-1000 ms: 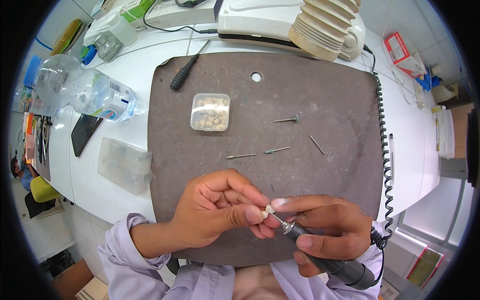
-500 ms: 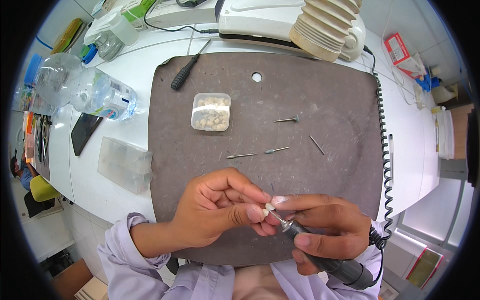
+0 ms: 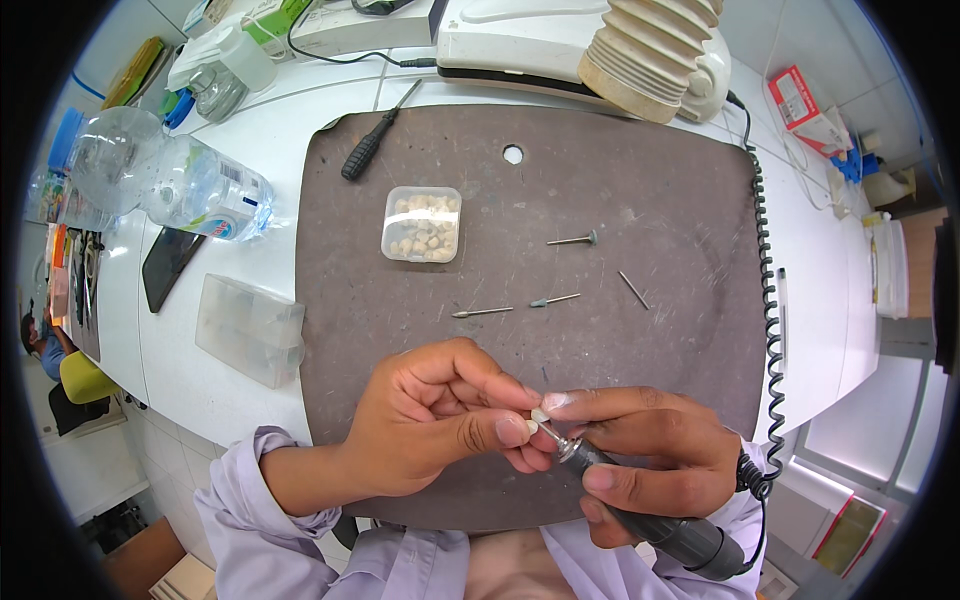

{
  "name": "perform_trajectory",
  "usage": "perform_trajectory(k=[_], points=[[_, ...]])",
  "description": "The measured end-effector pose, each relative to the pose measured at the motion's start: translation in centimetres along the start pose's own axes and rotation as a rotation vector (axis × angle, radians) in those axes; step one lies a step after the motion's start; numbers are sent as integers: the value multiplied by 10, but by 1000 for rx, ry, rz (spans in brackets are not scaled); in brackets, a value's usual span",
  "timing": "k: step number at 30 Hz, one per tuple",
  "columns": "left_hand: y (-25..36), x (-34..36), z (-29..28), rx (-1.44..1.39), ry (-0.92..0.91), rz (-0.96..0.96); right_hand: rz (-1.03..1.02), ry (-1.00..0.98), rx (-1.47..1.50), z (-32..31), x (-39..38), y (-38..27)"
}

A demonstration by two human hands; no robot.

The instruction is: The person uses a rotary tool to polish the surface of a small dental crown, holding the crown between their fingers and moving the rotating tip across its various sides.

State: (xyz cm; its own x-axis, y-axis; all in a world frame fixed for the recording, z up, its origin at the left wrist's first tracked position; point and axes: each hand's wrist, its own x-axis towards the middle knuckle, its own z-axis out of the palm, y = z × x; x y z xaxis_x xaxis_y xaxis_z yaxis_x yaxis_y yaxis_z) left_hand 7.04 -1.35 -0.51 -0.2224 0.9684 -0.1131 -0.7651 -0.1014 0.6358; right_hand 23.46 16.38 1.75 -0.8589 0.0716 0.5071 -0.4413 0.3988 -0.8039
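My left grip [image 3: 435, 425] pinches the small white tooth [image 3: 539, 415], my right grip [image 3: 665, 435] wraps around the drill [image 3: 655, 518], and light, even pressure should steady the bit [image 3: 551, 432] best.

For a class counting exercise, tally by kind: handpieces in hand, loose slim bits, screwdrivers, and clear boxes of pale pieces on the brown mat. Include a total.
Handpiece in the right hand: 1
Loose slim bits on the brown mat: 4
Screwdriver: 1
Clear box of pale pieces: 1
Total: 7
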Motion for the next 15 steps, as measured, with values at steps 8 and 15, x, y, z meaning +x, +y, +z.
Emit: perform_trajectory(k=[8,15], points=[[0,0,0,21,-1,10,6,3,-11,0,1,-1],[-1,0,0,14,-4,16,0,23,-13,1,1,-1]])
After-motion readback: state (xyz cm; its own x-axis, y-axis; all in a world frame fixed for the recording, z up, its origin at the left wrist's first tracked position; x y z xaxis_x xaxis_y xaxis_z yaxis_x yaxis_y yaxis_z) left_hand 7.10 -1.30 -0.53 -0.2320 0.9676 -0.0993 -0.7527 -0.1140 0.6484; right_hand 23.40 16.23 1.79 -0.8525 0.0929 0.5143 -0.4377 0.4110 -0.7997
